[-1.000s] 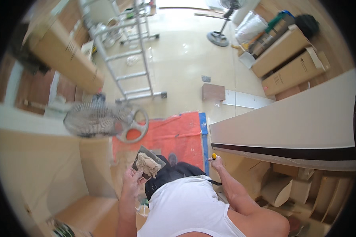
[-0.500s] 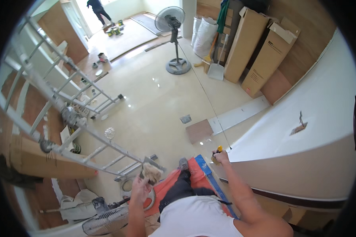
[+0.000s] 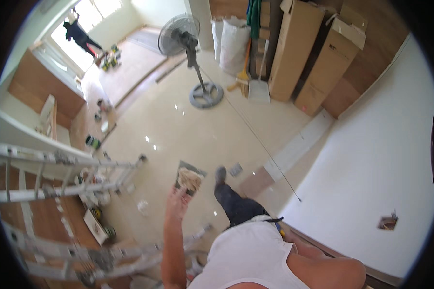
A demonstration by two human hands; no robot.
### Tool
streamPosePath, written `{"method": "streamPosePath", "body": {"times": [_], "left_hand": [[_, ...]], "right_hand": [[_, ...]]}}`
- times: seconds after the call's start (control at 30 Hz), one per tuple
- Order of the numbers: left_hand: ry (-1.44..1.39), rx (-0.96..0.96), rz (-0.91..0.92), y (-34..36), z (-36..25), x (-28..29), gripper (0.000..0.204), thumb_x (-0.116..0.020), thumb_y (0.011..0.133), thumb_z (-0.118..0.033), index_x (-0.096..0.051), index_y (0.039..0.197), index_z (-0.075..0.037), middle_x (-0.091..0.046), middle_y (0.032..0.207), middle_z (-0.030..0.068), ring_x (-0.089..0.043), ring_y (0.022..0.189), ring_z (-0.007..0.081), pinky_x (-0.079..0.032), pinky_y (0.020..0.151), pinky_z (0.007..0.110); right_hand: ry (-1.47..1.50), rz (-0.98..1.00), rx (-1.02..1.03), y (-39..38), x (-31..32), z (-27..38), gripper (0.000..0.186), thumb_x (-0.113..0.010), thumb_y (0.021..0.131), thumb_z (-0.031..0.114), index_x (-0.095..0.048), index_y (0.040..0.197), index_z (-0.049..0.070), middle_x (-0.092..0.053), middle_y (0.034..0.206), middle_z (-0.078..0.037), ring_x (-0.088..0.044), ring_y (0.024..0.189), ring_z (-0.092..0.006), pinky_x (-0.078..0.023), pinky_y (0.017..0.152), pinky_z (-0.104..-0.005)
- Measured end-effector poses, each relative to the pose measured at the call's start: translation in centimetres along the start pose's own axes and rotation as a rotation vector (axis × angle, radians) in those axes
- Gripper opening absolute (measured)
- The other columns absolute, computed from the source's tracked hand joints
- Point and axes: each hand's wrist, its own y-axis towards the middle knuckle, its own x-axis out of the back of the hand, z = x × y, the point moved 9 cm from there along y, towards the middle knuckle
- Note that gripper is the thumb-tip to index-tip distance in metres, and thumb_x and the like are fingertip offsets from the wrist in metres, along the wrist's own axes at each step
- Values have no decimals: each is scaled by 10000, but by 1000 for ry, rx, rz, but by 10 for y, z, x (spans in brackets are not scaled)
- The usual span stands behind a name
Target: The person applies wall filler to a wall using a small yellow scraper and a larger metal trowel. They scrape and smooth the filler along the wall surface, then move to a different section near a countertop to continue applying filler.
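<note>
Beige paste (image 3: pixel 190 179) heaped on a dark square plate (image 3: pixel 184 165), held in my left hand (image 3: pixel 178 202).
Left fingers grip the plate's near edge, well ahead of my torso (image 3: pixel 250 250) and above the glossy pale floor (image 3: pixel 193 137). Right hand hidden behind my torso; cannot tell its grip, though a yellow bit (image 3: pixel 281 233) shows just beside it. Forward: my shoe (image 3: pixel 220 174), near a small grey piece (image 3: pixel 236 169) on the floor. Metal ladder (image 3: pixel 101 260) to my left; white wall (image 3: pixel 361 154) with a square recess (image 3: pixel 387 222) to my right. Farther out: standing fan (image 3: pixel 191 55), two tall cartons (image 3: pixel 294 53), and, by bright windows (image 3: pixel 89 12), a person (image 3: pixel 80 36) in dark clothes.
</note>
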Motion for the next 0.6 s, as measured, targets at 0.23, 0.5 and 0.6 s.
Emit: {"method": "streamPosePath", "body": {"times": [0.23, 0.5, 0.6], "left_hand": [[24, 143, 58, 184, -57, -34, 394, -564, 968, -15, -457, 1347, -27, -632, 1228, 129, -670, 1085, 247, -591, 906, 401], [137, 251, 193, 400, -95, -138, 357, -571, 963, -22, -507, 1313, -54, -668, 1069, 72, -673, 792, 142, -564, 651, 297], [34, 371, 245, 472, -91, -221, 369, -567, 969, -28, -483, 1325, -75, -665, 970, 40, -673, 781, 129, -555, 618, 280]], "right_hand": [[297, 198, -157, 23, 131, 217, 401, -705, 798, 384, -707, 991, 32, -712, 994, -152, -677, 922, -254, -526, 836, -386], [812, -83, 93, 163, 207, 329, 192, -508, 1014, 192, -626, 912, 80, -600, 791, -38, -578, 734, -140, -485, 658, -368], [655, -188, 23, 189, 290, 382, 168, -518, 1006, 185, -624, 933, 77, -603, 816, -41, -580, 753, -146, -487, 668, -372]]}}
